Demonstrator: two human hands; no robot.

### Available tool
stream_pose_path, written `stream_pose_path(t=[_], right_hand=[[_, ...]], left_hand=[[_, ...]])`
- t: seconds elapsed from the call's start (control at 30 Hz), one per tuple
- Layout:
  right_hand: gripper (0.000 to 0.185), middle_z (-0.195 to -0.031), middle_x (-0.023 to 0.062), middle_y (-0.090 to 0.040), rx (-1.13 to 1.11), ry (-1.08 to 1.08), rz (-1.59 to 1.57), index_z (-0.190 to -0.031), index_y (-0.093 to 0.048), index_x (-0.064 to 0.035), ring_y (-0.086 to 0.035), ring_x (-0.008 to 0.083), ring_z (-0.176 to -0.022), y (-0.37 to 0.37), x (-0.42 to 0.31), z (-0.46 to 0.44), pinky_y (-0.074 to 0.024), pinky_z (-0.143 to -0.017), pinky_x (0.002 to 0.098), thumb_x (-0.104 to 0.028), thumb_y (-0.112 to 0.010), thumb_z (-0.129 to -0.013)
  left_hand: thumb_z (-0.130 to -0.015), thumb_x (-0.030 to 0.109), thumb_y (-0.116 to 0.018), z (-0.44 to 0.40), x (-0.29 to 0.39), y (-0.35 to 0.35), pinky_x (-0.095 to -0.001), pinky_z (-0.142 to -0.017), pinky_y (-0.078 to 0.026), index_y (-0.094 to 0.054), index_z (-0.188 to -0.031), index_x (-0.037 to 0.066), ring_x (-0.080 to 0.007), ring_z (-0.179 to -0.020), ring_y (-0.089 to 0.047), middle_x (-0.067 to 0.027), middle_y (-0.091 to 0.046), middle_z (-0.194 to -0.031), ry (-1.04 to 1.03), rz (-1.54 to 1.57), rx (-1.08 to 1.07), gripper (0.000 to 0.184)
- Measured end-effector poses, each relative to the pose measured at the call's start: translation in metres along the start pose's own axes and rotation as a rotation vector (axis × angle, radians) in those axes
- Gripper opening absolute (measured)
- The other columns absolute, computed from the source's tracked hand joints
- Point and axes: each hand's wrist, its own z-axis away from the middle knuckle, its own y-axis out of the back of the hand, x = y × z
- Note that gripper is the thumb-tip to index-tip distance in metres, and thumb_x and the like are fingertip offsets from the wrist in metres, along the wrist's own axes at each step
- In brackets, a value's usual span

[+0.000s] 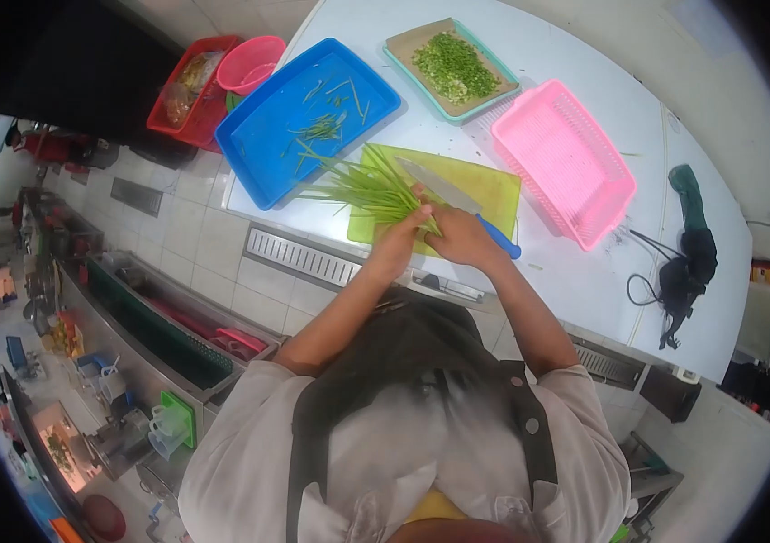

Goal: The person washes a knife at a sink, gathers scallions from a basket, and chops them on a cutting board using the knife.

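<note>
A bunch of green onions (362, 190) is gathered over the green cutting board (484, 181), its long leaves fanning out to the left. My left hand (397, 242) is closed around the bunch near its right end. Against that same end my right hand (457, 235) has its fingers closed on the stalks, partly hiding them. A knife with a blue handle (500, 237) lies on the board just beyond my right hand, its blade pointing away to the upper left. Loose green stalks lie in the blue tray (267, 185) to the left.
Chopped green onion (457, 68) fills a paper-lined mint tray (394, 61) at the back. A pink basket (607, 222) stands to the right, with a dark cable bundle (688, 262) farther right. Red (213, 131) and pink tubs (254, 59) stand beyond the blue tray.
</note>
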Motion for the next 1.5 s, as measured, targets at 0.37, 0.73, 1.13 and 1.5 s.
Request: stream_pose_path(t=[0.37, 0.73, 1.13, 1.5], right_hand=[[0.015, -0.085, 0.012, -0.068, 0.252, -0.11, 0.555, -0.095, -0.063, -0.0056, -0.07, 0.0297, -0.076, -0.052, 0.022, -0.015, -0.0553, -0.059, 0.042, -0.018, -0.058, -0.087], [0.026, -0.11, 0.0143, -0.058, 0.499, 0.079, 0.347, -0.112, -0.062, -0.0047, -0.06, 0.0332, -0.103, -0.024, 0.029, 0.039, -0.0516, -0.084, 0.0467, -0.016, -0.064, -0.088], [0.047, -0.112, 0.0172, -0.059, 0.446, -0.284, 0.139, -0.132, -0.05, -0.0061, -0.062, 0.0387, -0.097, -0.02, 0.055, 0.082, -0.0521, -0.083, 0.0508, -0.006, -0.058, -0.086], [0.038, -0.1, 0.0319, -0.064, 0.572, -0.642, -0.435, -0.132, -0.045, -0.0009, -0.061, 0.049, -0.097, -0.058, 0.022, 0.131, -0.0471, -0.081, 0.0559, -0.014, -0.051, -0.096]], left_hand=[[-0.079, 0.02, -0.082, 0.035, 0.033, 0.015, -0.04, -0.098, -0.04, -0.043, -0.129, 0.004, -0.0295, -0.113, -0.051, -0.0164, -0.051, -0.125, -0.754, -1.231, -0.147, 0.065], [-0.091, 0.031, -0.067, -0.035, 0.0, 0.045, -0.0437, -0.103, -0.038, -0.045, -0.148, 0.012, -0.0293, -0.12, -0.052, -0.0107, -0.057, -0.129, -0.82, -1.723, -0.74, 0.064], [-0.092, 0.034, -0.064, -0.036, -0.008, 0.022, -0.0474, -0.102, -0.037, -0.053, -0.142, 0.01, -0.0254, -0.118, -0.054, -0.008, -0.06, -0.124, -0.915, -1.924, -0.73, 0.056], [-0.093, 0.035, -0.064, -0.032, -0.02, 0.023, -0.0455, -0.1, -0.038, -0.046, -0.147, 0.009, -0.0237, -0.119, -0.053, -0.0092, -0.058, -0.128, -0.942, -1.903, -0.693, 0.063]])
